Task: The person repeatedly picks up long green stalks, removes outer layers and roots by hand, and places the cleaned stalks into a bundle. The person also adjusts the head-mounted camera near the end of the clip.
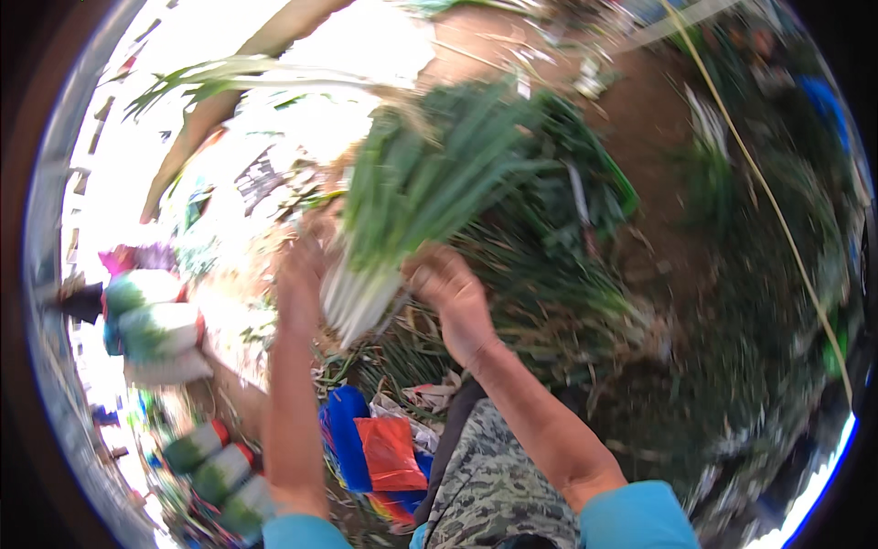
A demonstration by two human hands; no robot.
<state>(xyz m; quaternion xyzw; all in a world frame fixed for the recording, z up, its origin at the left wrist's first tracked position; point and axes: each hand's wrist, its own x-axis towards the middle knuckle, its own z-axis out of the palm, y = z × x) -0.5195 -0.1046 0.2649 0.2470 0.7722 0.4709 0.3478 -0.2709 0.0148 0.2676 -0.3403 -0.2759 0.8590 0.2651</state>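
Note:
A bunch of green onions [405, 199] with long green leaves and white stalks stands between my hands, its white ends pointing down and toward me. My right hand [446, 281] is against its right side, fingers curled where the green meets the white. On the left, my left hand [305, 257] is blurred near the stalks; whether it touches them is not clear. Beyond the bunch, a few loose green onions [309, 79] lie crosswise with their roots toward the middle. More green onions [549, 261] are heaped on the ground behind my right hand.
A green crate edge [621, 182] shows among leaves at the right. Tied bundles [223, 473] with red ends lie lower left, others [154, 333] above them. A blue and red plastic item [391, 453] lies near my knee. A pale yellow cord [761, 178] crosses the right side.

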